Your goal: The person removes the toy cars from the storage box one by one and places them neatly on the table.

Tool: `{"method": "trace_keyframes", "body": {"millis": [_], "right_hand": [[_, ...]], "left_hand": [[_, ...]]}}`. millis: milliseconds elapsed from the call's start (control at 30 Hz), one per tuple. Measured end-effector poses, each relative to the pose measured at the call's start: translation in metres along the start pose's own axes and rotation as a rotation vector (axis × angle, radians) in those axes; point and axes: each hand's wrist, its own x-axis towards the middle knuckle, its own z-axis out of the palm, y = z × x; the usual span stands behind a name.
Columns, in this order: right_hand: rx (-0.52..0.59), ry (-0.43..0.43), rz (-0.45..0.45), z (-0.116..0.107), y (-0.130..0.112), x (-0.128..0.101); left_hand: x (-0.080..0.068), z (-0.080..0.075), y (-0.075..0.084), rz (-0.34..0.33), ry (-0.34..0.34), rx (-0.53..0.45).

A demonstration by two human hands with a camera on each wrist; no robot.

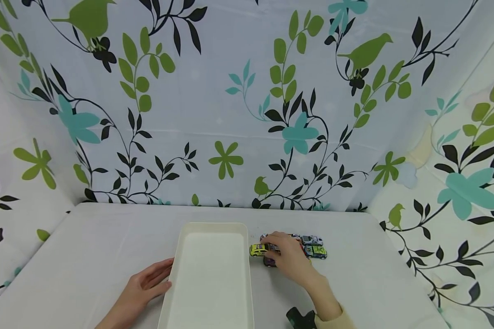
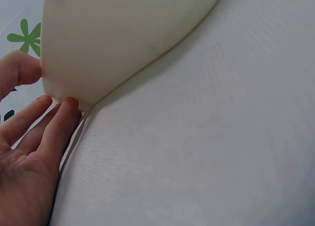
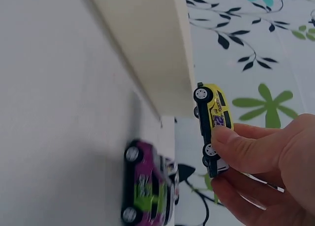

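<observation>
A yellow toy car point(image 3: 216, 110) with black trim is pinched between the thumb and fingers of my right hand point(image 1: 290, 258). In the right wrist view it is held off the table, beside the wall of a cream tray point(image 1: 209, 274). Below it stands a purple and green toy car point(image 3: 145, 186). Under and around the right hand are several more toy cars, among them a silver one point(image 1: 312, 240) and a lime green one point(image 1: 315, 252). My left hand point(image 1: 142, 288) touches the tray's left side, its fingers point(image 2: 61, 125) extended along the outer wall.
The tray lies lengthwise on a white-covered table point(image 1: 99, 256), left of the cars. A dark object point(image 1: 301, 317) shows beside the right sleeve point(image 1: 335, 320). Behind the table hangs a cloth point(image 1: 206, 114) printed with leaves and birds, and patterned cloth also lines both sides.
</observation>
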Motion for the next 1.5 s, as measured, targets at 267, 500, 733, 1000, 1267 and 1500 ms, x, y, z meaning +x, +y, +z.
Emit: {"method": "trace_keyframes", "body": {"millis": [267,500,733,1000,1267,1500], "right_hand": [[0.03,0.099,0.113,-0.011,0.035,-0.023],[-0.012,0.112,0.152,-0.019,0.055,-0.038],[-0.033,0.138,0.158,-0.025,0.067,-0.047],[-0.078,0.173,0.137,-0.033,0.08,-0.059],[-0.122,0.23,0.107,-0.04,0.095,-0.072],[-0.139,0.26,0.08,-0.046,0.108,-0.081]], "left_hand": [[0.001,0.001,0.0,-0.008,0.006,0.003],[0.001,-0.002,-0.002,-0.012,0.013,0.006],[0.001,-0.002,-0.004,-0.003,0.005,0.0],[0.0,0.0,-0.002,0.018,-0.008,0.005],[0.001,0.001,0.0,0.021,-0.027,-0.006],[0.001,-0.001,-0.001,0.011,-0.014,-0.005]]}}
